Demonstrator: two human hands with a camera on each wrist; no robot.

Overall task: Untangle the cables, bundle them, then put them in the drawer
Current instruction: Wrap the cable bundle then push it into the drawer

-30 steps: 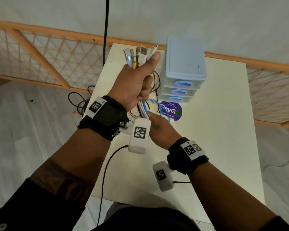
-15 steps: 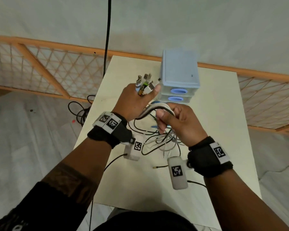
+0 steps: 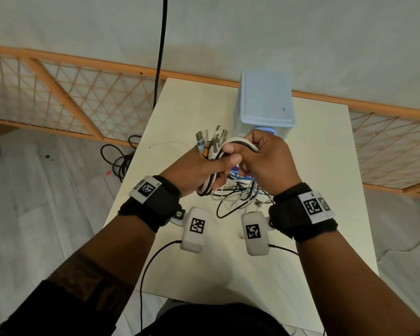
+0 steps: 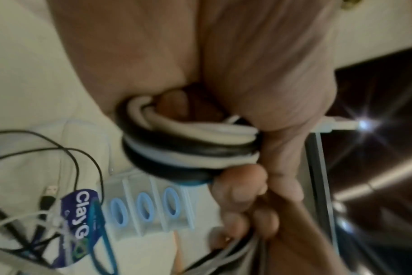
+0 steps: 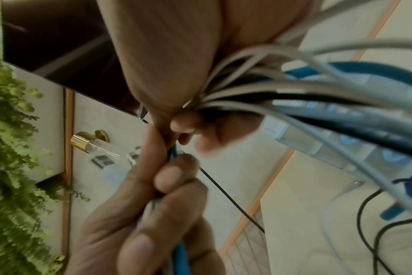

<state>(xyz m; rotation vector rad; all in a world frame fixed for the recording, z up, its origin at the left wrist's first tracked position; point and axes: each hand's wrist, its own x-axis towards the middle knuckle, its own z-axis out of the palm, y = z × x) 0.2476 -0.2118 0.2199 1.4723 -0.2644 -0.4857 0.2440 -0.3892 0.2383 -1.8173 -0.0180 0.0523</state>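
My left hand (image 3: 199, 166) grips a bundle of white, black and blue cables (image 3: 210, 183), with their plugs (image 3: 210, 141) sticking up out of the fist. My right hand (image 3: 264, 161) grips the same cables (image 3: 243, 144) where they loop over from the left fist. The left wrist view shows the coiled loop (image 4: 188, 147) held between the left hand (image 4: 259, 130) and fingers of the other hand. In the right wrist view the cables (image 5: 318, 96) fan out of the right hand (image 5: 167, 93). Loose cable ends (image 3: 238, 197) hang onto the table below. The small blue drawer unit (image 3: 264, 107) stands behind the hands, its drawers closed.
The cream table (image 3: 313, 190) carries a purple round sticker (image 4: 82, 219) under the loose cables. A wooden lattice fence (image 3: 83, 98) runs behind the table. Black cords (image 3: 121, 158) lie on the floor at the left. A black cable (image 3: 161, 52) hangs down the wall.
My left hand has come down from beside the drawer unit to just above the table. My right hand has risen from under it and taken the cables into a loop over the left fist.
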